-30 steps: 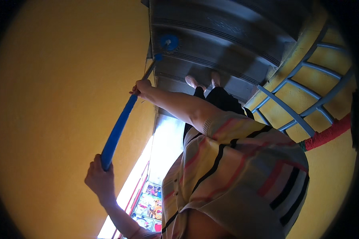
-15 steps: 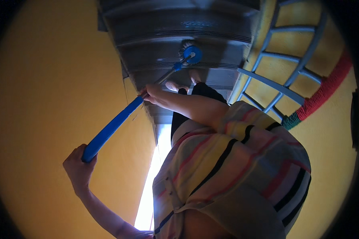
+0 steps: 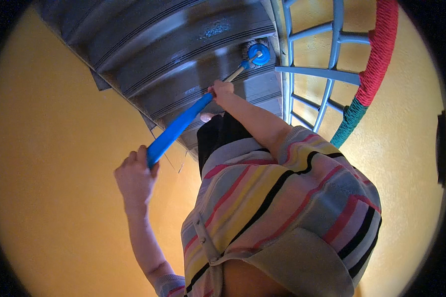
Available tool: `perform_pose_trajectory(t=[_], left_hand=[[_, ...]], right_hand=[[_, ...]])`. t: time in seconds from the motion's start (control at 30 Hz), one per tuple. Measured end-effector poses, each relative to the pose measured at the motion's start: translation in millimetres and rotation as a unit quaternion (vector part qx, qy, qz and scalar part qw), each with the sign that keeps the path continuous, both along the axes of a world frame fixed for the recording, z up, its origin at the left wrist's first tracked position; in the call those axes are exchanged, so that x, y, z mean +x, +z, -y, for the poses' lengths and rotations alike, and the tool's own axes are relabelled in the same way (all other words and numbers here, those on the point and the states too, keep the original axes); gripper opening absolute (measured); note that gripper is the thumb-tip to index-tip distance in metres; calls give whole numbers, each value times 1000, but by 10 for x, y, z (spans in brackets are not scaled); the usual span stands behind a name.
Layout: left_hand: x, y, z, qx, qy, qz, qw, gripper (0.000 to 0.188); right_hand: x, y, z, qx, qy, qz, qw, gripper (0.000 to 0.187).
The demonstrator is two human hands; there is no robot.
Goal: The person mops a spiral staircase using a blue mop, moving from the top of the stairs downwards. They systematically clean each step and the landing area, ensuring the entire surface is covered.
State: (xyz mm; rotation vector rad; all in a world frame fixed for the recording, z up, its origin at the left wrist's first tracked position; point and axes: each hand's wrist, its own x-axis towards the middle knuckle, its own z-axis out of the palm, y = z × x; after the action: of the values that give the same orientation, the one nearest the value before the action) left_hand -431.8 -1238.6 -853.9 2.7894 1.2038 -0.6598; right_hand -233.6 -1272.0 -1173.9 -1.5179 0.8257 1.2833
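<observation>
A mop [image 3: 181,129] with a blue grip, a metal pole and a round blue head slants up and to the right across the view. My left hand [image 3: 138,173] is closed around the top end of its blue grip. Farther down, my right hand [image 3: 221,90] wraps the pole where the blue sleeve ends. The mop head [image 3: 258,53], fringed with pale strands, rests on a dark stair step [image 3: 233,69] at its right end, by the railing. A wet, shiny patch [image 3: 214,29] lies on the step above.
Grey metal railing [image 3: 327,73] runs along the right, its handrail [image 3: 378,52] wound with red and green cord. A yellow wall [image 3: 74,163] borders the stairs on the left. One bare foot [image 3: 206,117] shows on a step below the mop head. Thin wires [image 3: 176,163] hang near the left wall.
Both hands and the mop have shifted to the right in view, and the mop head now sits closer to the railing. The view has turned, showing more steps at the upper left.
</observation>
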Motion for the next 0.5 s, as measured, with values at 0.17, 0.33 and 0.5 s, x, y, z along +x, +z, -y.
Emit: perform_pose_trajectory(t=[0.17,0.33,0.5], left_hand=[[353,171,98,-11,-120,34,992,39],[197,181,-241,-52,-185,12,981,42],[-48,69,-546,-98,-214,36,971,42]], right_hand=[[251,-189,184,-2,-77,7,997,10],[109,-696,242,80,-66,-66,992,15],[-184,-2683,664,143,448,289,834,17]])
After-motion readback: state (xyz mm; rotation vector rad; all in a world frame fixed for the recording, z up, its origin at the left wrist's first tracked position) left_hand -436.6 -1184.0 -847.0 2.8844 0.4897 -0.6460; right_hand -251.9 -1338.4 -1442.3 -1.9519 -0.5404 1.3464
